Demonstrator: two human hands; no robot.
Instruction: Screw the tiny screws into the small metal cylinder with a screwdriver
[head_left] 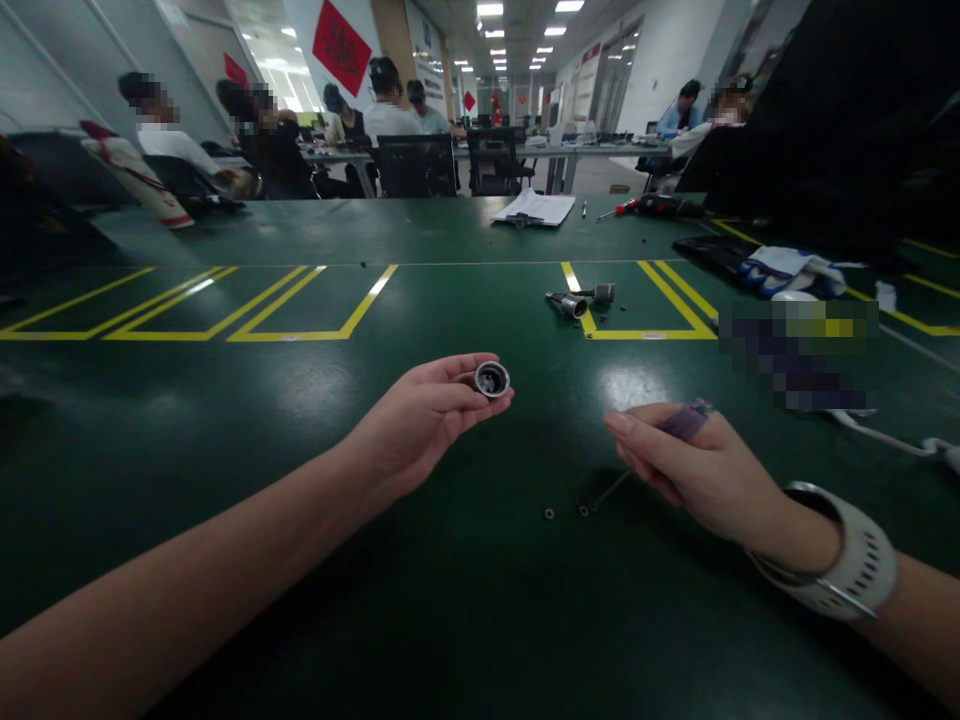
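Observation:
My left hand (442,405) is closed around a round metal socket-like part (492,379), its open end turned up toward me and its hollow inside dark. In my right hand (686,455) is a screwdriver with a translucent purple handle (686,420). Its thin shaft (613,489) slants down and left to the green tabletop. The tip is beside a small dark ring (583,511); whether they touch I cannot tell. Slightly left lies another small metal ring (549,514).
Two metal cylindrical parts (574,305) lie by the yellow tape (652,335), with small bits around them. Farther back are a clipboard with papers (534,207) and a red-and-black tool (660,206). Gloves (791,270) and a white cable (885,435) are at right. People sit beyond the table.

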